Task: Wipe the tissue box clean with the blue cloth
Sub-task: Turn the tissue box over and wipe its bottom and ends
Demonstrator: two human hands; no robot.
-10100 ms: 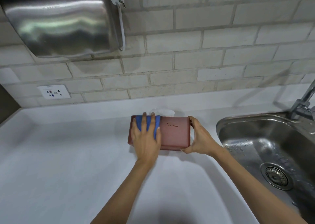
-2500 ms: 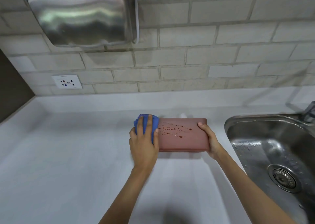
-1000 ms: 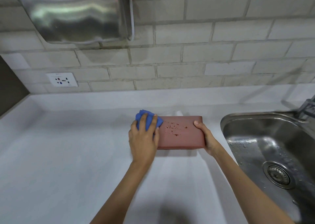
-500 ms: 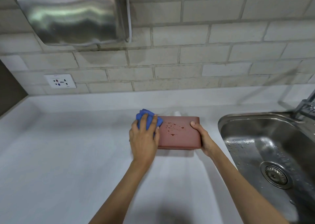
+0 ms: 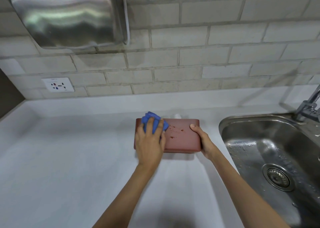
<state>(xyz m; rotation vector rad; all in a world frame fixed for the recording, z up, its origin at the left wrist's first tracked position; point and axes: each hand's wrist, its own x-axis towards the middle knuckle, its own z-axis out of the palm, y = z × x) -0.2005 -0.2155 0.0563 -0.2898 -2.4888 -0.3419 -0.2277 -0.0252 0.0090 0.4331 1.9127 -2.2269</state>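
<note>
While the right hand (image 5: pixel 202 142) clamps one tissue box (image 5: pixel 181 137), the left hand (image 5: pixel 149 143) presses one blue cloth (image 5: pixel 155 122) onto it.

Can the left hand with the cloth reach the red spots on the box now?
Probably yes. The left hand presses the blue cloth on the tissue box, just left of the red spots. Nothing lies between them; the right hand holds only the right end.
</note>
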